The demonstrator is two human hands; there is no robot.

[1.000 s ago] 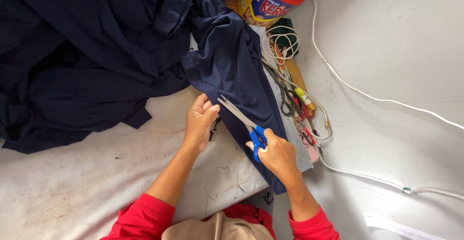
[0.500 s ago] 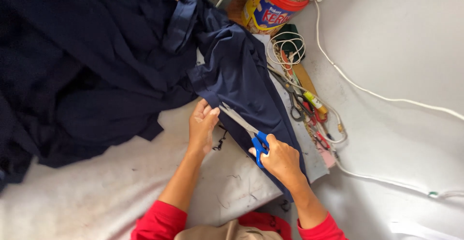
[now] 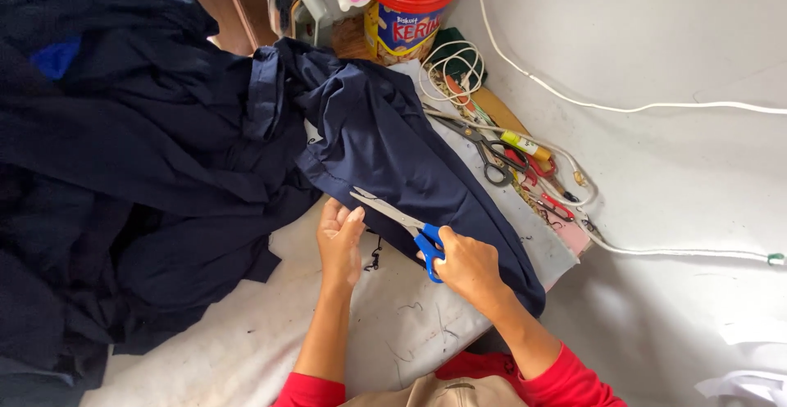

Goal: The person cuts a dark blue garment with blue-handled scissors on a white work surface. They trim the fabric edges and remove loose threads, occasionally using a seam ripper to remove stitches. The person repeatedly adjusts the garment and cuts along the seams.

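Where the padded grey-white worktop (image 3: 205, 350) runs toward its right edge, the head view shows a fold of navy cloth (image 3: 410, 161) draped across it, spilling from a larger dark heap at the left and hanging past the near right corner. The right hand (image 3: 466, 263) is closed through the blue loops of a pair of scissors (image 3: 402, 222), whose silver blades are only slightly parted and lie at the hem of the cloth, tips pointing toward the far left. The left hand (image 3: 340, 239) holds nothing; it rests flat with fingers (image 3: 332, 214) loosely spread, touching the hem just beside the blades. Judging by its soft folds, the cloth is light, limp and a little slippery, likely to shift or bunch unless pinned flat or pinched taut close to the cut line; the stitched hem looks the firmest place to take it. At the far edge stands a round tin (image 3: 410, 22) with a red rim and a printed yellow-and-blue side; a pink-and-white object covers its mouth, so its contents cannot be told. Along the right edge lie black-handled scissors (image 3: 492, 157), a coil of white cord (image 3: 451, 71) and small tools, loose on the worktop.
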